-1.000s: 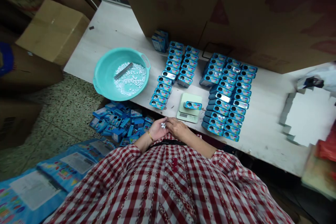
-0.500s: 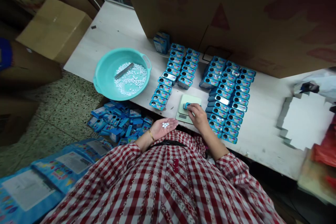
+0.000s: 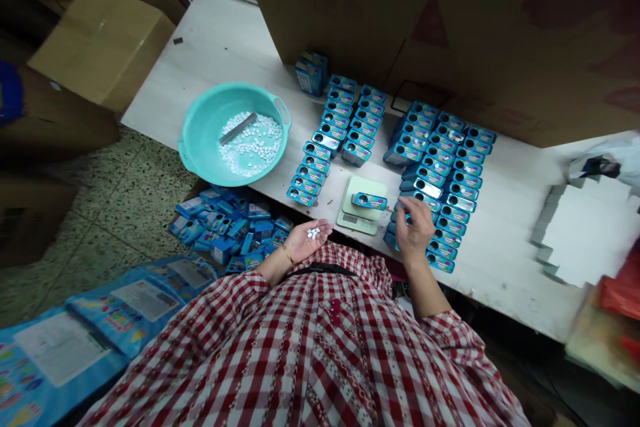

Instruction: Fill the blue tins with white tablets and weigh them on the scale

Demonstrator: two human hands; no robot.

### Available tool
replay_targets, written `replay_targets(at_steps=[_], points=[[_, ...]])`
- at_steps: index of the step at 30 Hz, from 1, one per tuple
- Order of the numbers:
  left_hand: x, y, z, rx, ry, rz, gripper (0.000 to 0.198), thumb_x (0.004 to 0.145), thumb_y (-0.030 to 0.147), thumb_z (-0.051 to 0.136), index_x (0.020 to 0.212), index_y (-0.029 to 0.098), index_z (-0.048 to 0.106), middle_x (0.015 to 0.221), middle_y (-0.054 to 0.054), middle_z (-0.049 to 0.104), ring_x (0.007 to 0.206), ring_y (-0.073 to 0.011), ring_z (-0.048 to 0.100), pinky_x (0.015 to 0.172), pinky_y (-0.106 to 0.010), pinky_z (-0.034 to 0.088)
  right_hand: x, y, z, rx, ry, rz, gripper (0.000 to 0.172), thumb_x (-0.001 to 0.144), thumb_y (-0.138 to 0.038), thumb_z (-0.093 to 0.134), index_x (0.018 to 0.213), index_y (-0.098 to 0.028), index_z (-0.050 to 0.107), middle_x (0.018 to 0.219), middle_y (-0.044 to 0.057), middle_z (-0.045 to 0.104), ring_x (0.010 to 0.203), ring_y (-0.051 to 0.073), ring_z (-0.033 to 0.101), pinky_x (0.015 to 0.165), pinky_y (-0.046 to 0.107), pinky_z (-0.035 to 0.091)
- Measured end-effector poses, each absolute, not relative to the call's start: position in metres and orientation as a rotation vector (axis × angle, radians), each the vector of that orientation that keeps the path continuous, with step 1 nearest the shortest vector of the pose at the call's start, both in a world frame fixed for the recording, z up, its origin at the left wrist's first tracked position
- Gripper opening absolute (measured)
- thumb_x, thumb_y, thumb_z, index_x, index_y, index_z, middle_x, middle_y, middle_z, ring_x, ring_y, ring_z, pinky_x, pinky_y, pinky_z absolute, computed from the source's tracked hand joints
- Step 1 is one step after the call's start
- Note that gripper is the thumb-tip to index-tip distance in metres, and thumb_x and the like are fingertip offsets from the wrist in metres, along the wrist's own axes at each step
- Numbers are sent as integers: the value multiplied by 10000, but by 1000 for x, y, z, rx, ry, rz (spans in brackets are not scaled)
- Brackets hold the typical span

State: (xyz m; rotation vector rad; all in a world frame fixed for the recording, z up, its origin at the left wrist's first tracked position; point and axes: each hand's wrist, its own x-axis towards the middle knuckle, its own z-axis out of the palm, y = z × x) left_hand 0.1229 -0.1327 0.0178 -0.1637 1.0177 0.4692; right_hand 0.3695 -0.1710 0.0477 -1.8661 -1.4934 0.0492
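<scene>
My left hand [image 3: 306,238] lies palm up by my waist, fingers spread, cupping a few small white tablets [image 3: 313,233]. My right hand [image 3: 415,230] hovers over the near end of the right block of blue tins [image 3: 440,173], fingers bent and apart; whether it touches a tin I cannot tell. One blue tin [image 3: 369,201] lies on a small pale green scale [image 3: 362,207] at the table's front edge, between my hands. Two more rows of blue tins [image 3: 335,137] stand to the left of the scale.
A teal basin [image 3: 200,140] with white tablets and a metal strip sits at the table's left. Blue boxes [image 3: 225,227] lie heaped on the floor below. Big cardboard boxes [image 3: 450,20] wall the back. A white foam piece [image 3: 590,220] lies at the right.
My right hand left my left palm, went to the tin on the scale, then moved right to the near end of the right block of tins. My left hand opened palm up.
</scene>
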Motion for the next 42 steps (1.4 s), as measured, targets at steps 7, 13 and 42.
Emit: replay_targets(at_steps=[7,13,42], points=[[122,-131,15,-165,1074,475,160,782,85,453,784,70,612,681,-77,619,598,-92,574,519,-181,440,390,-168,30,-1950,-1231,155,279,798,-302,490,1039,-189,574,978,71,567,898,170,535,721,334,484],[118,-132,14,-133,1056,485,181,750,36,449,801,75,619,721,-86,625,627,-97,575,546,-188,441,377,-166,31,-1957,-1460,229,375,779,-351,513,1126,-209,520,1098,90,531,1036,210,482,879,420,406],[164,-90,16,-176,909,610,274,830,206,404,783,52,626,672,-85,617,602,-127,550,613,-259,448,328,-154,74,-1763,-2500,78,380,809,-293,483,1163,-155,488,944,72,584,814,210,433,694,325,322]])
